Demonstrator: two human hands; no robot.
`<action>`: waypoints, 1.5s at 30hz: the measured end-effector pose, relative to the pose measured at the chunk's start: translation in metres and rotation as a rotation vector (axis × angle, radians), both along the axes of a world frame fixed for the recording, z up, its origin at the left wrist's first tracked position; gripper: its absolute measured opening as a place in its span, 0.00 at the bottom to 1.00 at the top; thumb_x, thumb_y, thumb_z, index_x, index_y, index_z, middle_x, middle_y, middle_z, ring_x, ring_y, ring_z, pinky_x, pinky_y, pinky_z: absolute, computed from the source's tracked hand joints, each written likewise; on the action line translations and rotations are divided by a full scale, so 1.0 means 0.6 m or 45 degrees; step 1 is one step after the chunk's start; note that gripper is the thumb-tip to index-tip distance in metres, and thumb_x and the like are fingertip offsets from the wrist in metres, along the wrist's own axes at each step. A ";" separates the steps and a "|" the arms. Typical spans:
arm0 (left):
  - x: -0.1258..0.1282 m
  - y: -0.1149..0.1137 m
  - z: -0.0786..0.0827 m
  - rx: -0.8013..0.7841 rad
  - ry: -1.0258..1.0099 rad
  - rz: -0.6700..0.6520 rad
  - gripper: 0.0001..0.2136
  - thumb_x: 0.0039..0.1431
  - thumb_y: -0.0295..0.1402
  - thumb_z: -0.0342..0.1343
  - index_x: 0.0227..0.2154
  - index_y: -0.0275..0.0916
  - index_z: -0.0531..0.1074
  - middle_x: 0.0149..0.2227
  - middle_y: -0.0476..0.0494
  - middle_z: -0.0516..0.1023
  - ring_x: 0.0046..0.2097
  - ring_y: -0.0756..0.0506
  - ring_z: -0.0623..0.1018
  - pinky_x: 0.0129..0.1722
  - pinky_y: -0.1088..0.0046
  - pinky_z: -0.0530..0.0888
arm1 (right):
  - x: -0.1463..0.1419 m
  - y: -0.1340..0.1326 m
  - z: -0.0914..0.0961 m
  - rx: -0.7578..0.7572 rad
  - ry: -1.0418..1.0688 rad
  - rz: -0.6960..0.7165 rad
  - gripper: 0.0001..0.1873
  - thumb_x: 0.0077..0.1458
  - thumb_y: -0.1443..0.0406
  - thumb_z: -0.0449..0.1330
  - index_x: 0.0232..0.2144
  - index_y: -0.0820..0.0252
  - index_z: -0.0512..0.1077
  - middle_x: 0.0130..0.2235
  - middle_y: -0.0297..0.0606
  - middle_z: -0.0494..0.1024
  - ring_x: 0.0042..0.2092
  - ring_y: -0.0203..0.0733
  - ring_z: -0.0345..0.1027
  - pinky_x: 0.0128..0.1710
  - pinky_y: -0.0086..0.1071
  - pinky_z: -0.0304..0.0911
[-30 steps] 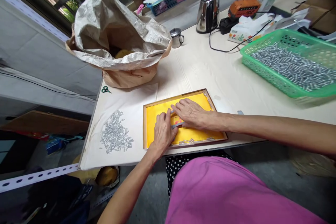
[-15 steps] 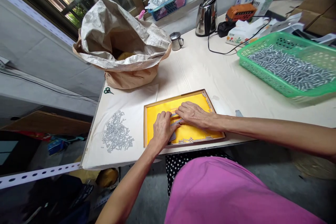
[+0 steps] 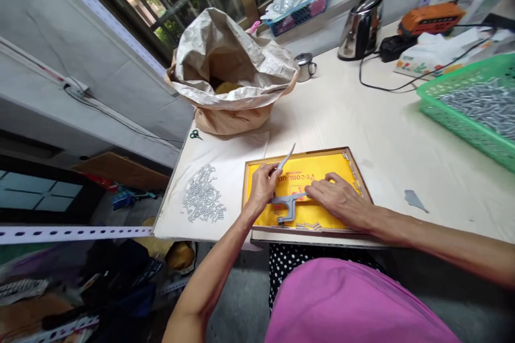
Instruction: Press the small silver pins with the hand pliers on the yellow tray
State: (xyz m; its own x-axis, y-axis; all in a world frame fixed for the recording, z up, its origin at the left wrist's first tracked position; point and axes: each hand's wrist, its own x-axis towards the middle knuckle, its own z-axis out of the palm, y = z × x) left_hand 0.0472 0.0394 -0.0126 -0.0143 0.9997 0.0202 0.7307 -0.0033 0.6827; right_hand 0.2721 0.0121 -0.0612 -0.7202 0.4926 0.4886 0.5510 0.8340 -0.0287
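A wooden-framed tray with a yellow lining lies at the table's near edge. My left hand is over its left part, pinching a thin grey strip that points up and to the right. My right hand rests on the yellow lining, fingers curled, its fingertips holding the end of a grey T-shaped plastic piece that lies flat between both hands. Several small metal pins sit along the tray's near rim.
A heap of small metal pins lies on white paper left of the tray. A crumpled paper sack stands behind, with green scissors beside it. A green basket of pins, kettle, metal cup and cable sit further back. A grey scrap lies right.
My hands have drawn apart over the tray. The left hand has lifted the grey strip, and the grey T-shaped piece now lies exposed. The view has swung left.
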 end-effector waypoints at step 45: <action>-0.093 -0.109 -0.066 0.004 0.270 -0.046 0.08 0.62 0.26 0.52 0.35 0.37 0.77 0.35 0.41 0.77 0.38 0.45 0.77 0.40 0.69 0.74 | -0.005 0.034 -0.004 -0.036 -0.043 -0.177 0.14 0.66 0.73 0.45 0.38 0.61 0.71 0.30 0.35 0.73 0.31 0.38 0.59 0.43 0.38 0.47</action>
